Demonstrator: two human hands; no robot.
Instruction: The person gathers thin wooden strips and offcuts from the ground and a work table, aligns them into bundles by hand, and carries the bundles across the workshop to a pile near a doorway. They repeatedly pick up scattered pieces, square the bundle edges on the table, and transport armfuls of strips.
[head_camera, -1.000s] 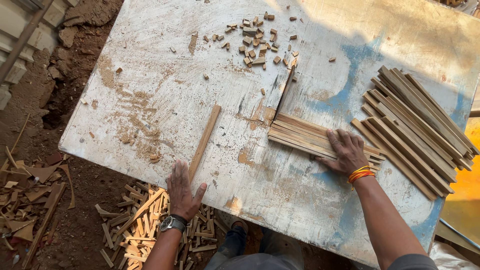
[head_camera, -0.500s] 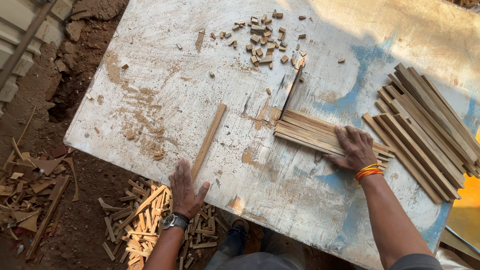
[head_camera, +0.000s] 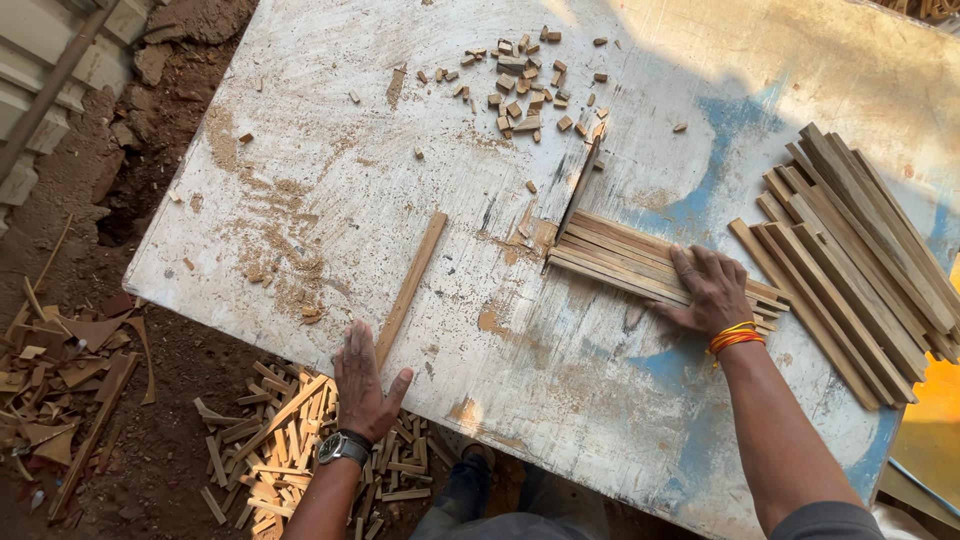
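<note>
My left hand (head_camera: 365, 385) rests flat at the near edge of a worn white table (head_camera: 330, 180), fingers apart, touching the near end of a single long wooden stick (head_camera: 410, 288) that lies diagonally. My right hand (head_camera: 708, 290) presses palm-down on a small bundle of wooden strips (head_camera: 625, 255), its far ends against a thin blade in a slot (head_camera: 578, 190). A watch is on the left wrist, orange bands on the right.
A larger stack of wooden strips (head_camera: 850, 250) lies at the table's right. Several small cut wood blocks (head_camera: 520, 85) are scattered at the far middle. Sawdust (head_camera: 270, 220) covers the left part. Offcuts (head_camera: 280, 440) and scraps lie on the dirt ground below.
The view shifted slightly. Both hands stay nearly where they were; the right hand remains on the strip bundle, the left hand by the single stick.
</note>
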